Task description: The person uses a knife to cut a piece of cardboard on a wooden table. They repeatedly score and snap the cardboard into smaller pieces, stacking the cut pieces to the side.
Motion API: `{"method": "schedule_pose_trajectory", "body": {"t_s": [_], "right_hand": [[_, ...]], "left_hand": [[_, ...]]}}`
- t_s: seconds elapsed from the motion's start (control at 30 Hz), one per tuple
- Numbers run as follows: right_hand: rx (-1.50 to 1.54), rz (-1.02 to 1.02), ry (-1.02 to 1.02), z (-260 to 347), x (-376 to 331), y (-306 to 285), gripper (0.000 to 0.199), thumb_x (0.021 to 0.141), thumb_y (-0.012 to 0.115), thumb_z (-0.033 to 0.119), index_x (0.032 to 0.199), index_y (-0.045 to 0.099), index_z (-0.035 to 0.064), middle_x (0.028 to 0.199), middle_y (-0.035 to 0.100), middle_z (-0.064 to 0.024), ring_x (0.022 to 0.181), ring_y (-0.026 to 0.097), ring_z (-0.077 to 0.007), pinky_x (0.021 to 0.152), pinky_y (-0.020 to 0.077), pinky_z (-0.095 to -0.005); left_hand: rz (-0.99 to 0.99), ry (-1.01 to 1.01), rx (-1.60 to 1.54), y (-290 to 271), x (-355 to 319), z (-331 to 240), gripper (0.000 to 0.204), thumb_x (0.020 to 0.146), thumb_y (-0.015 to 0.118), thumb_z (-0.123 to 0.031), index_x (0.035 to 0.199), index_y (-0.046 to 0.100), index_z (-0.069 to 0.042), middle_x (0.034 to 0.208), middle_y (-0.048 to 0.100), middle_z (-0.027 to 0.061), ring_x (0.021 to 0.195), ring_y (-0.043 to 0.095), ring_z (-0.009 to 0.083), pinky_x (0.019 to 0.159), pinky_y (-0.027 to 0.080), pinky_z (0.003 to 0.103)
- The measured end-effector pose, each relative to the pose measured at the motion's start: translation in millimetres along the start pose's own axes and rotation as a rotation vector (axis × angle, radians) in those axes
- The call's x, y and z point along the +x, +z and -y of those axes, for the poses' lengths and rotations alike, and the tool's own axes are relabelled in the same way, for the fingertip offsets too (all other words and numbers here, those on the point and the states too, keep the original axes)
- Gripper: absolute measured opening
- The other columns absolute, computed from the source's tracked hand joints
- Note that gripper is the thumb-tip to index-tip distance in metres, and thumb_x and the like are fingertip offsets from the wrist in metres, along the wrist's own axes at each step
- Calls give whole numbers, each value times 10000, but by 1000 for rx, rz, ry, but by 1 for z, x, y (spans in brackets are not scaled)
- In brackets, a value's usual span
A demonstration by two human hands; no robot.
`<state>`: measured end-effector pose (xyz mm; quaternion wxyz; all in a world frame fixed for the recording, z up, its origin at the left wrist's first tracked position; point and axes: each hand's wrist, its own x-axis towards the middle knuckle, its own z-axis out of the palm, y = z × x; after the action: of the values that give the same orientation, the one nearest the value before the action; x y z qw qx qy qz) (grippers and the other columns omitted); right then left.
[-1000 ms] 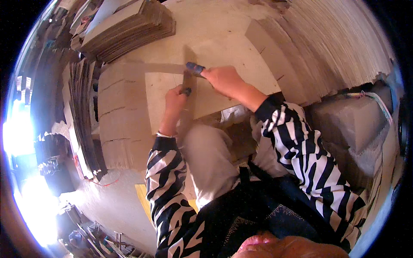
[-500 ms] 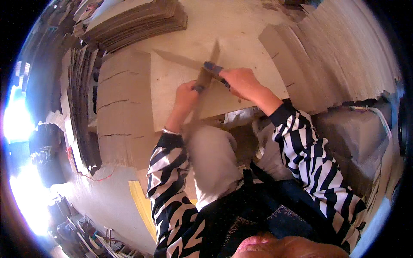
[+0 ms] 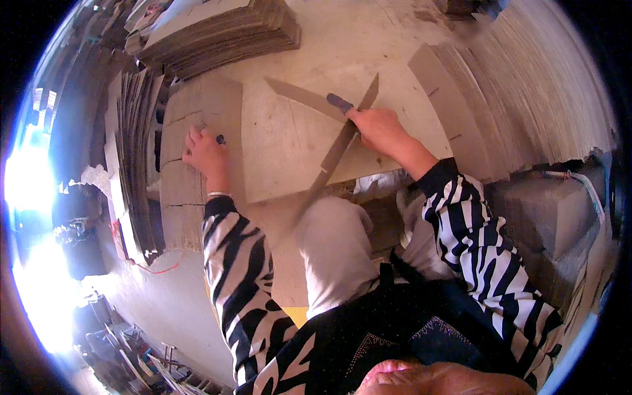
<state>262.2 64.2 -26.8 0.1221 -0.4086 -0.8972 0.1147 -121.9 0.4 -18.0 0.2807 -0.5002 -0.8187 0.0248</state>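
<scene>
1. While the person sits over a pale board (image 3: 289, 151), the right hand (image 3: 378, 128) lies on a long strip (image 3: 342, 141), a ruler-like straightedge that slants from upper right to lower left across the board.
2. The right fingers are curled shut around the blue handle of a knife (image 3: 309, 99); its broad blade points up and left, lying flat just above the board.
3. The knife and the strip cross under that hand, near the board's upper right part.
4. The left hand (image 3: 207, 151) rests on a cardboard sheet (image 3: 191, 171) just left of the board, well apart from the right hand.
5. Its fingers are bent narrow, pinching a small dark thing (image 3: 220, 139) against the sheet; what it is cannot be told.
6. Both forearms wear zebra-striped sleeves (image 3: 474, 243).
7. A pile of flat cardboard (image 3: 224, 33) lies beyond the board at upper left.
8. More sheets stand on edge to the left (image 3: 135, 151), and a fanned row (image 3: 513, 105) leans at the right, just beside the board.
</scene>
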Motion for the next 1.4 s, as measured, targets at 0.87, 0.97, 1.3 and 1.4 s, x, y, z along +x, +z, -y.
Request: {"method": "schedule_pose_trajectory", "body": {"t_s": [0.87,0.97,1.3,1.4], "right_hand": [[-52,-34,-79,0,5,10,402,797,569,53,1173,562,196,738,610,-113,736,647,-324,564,494,-443],[2,-28,20,-6,2,10,276,847,555,123,1116,589,174,770,645,-115,741,662,-342,598,504,-487],[8,45,312,-55,2,-16,358,789,598,81,1142,549,108,874,662,-164,845,640,-388,679,489,-498],[106,31,378,-48,-4,-50,380,800,637,141,1163,538,91,929,660,-187,905,625,-409,733,486,-503]], "left_hand": [[576,-5,-1173,-33,-22,-89,238,855,550,-104,1004,685,23,853,680,77,721,607,183,638,465,336],[426,160,-884,-60,-33,-120,268,857,564,-144,1056,679,-6,891,673,186,788,639,319,699,492,414],[549,234,-997,-131,-67,-82,520,918,588,-254,1390,455,-81,1132,647,198,999,638,351,853,496,422],[355,17,-1137,-129,-125,-16,474,930,597,-182,1374,480,-66,1151,656,163,1019,652,272,873,502,356]]}}
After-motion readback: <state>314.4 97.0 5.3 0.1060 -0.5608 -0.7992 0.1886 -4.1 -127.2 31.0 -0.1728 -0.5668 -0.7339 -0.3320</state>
